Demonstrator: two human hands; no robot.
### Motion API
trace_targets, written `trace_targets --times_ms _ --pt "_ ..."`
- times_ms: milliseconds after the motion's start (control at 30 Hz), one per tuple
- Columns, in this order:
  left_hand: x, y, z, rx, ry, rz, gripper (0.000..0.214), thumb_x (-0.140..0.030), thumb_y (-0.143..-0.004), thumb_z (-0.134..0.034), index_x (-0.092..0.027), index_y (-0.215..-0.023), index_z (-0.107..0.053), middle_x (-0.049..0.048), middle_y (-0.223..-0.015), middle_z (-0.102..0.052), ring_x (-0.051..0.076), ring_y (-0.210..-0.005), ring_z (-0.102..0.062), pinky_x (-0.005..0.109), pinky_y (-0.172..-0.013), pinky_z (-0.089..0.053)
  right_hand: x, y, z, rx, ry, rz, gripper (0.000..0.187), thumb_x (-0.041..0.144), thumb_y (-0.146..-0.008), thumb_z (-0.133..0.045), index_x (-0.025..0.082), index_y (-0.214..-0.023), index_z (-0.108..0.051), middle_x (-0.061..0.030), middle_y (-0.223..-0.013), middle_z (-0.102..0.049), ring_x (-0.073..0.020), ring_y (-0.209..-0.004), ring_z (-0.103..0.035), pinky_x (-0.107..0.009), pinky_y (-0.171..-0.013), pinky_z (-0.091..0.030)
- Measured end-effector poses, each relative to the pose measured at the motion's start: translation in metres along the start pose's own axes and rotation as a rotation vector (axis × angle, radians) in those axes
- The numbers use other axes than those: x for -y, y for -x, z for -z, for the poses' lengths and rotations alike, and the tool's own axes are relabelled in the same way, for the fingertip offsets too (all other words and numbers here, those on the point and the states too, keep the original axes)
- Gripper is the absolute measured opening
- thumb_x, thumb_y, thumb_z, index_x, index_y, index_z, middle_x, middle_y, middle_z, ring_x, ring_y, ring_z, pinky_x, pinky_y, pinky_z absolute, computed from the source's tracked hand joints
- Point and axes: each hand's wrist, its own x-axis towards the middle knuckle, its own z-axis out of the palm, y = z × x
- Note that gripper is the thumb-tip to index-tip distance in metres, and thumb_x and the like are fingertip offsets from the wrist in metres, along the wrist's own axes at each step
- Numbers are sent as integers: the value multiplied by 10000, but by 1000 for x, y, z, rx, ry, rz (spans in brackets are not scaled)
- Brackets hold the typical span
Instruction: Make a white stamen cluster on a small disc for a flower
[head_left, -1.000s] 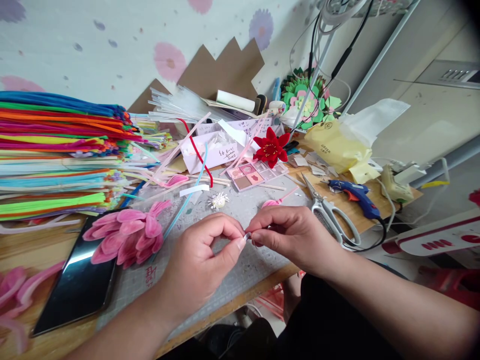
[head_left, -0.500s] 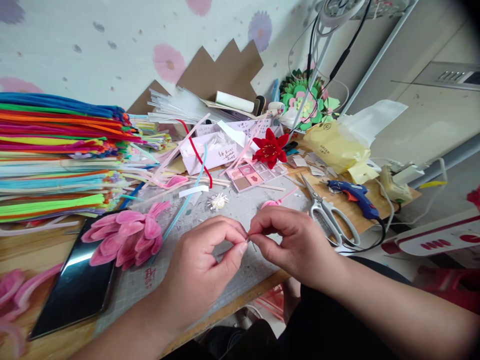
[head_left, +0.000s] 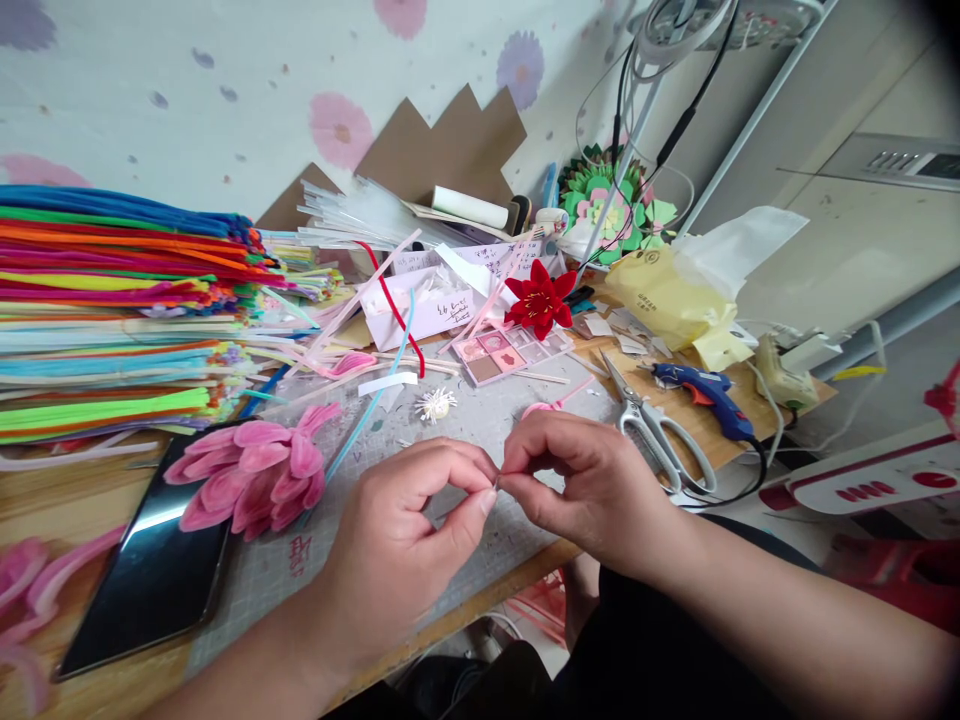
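My left hand (head_left: 420, 530) and my right hand (head_left: 566, 480) meet above the near part of the grey cutting mat (head_left: 255, 620). Thumb and forefinger of each are pinched together, tip against tip, on something tiny and dark that is too small to name. Just beyond them lies a white stamen cluster (head_left: 435, 405). A pink fuzzy petal piece (head_left: 547, 405) with a thin stem is partly hidden behind my right hand. To the left, a bunch of pink pipe-cleaner petals (head_left: 251, 470) rests partly over a black phone (head_left: 150, 570).
Scissors (head_left: 652, 425) and a blue glue gun (head_left: 705, 395) lie to the right. Bundles of coloured pipe cleaners (head_left: 112, 260) are stacked at left. Further back are a red flower (head_left: 541, 298), a makeup palette (head_left: 499, 358) and a yellow tissue pack (head_left: 667, 295).
Both hands keep nearly the same pinch, with only a very slight shift of the fingers. The view has tilted a little; the objects on the table stay in place.
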Motion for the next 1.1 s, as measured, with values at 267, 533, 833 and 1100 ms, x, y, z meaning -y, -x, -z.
trace_targets --times_ms 267,533,833,1100 --pt "2 1 0 0 -57 -13 172 -65 -814 -575 -201 -729 -637 -1 -822 -699 129 -793 -665 240 -742 -527 0 -2 3 61 -58 -29 108 160 -806 -698 152 -734 -618 -7 -702 -601 -99 -637 -564 -220 -598 -474" --pt "4 0 0 -20 92 140 143 -119 -833 -580 -203 -731 -632 -6 -814 -694 131 -784 -659 239 -726 -519 -1 -2 9 75 -149 -128 48 175 -833 -649 160 -820 -693 -39 -765 -670 -141 -726 -607 -272 -667 -495" --pt "6 -1 -2 -14 83 160 134 -144 -838 -574 -197 -725 -624 1 -777 -673 141 -751 -634 260 -702 -501 -4 -4 5 66 -145 -178 61 167 -806 -660 166 -778 -714 -14 -730 -672 -115 -672 -590 -237 -605 -449" --pt "5 1 -4 -52 -15 83 146 -103 -821 -585 -196 -723 -639 2 -794 -692 136 -770 -651 247 -710 -508 -2 -2 -2 -1 -6 -88 79 117 -792 -632 159 -750 -684 -9 -689 -644 -106 -623 -564 -225 -564 -434"
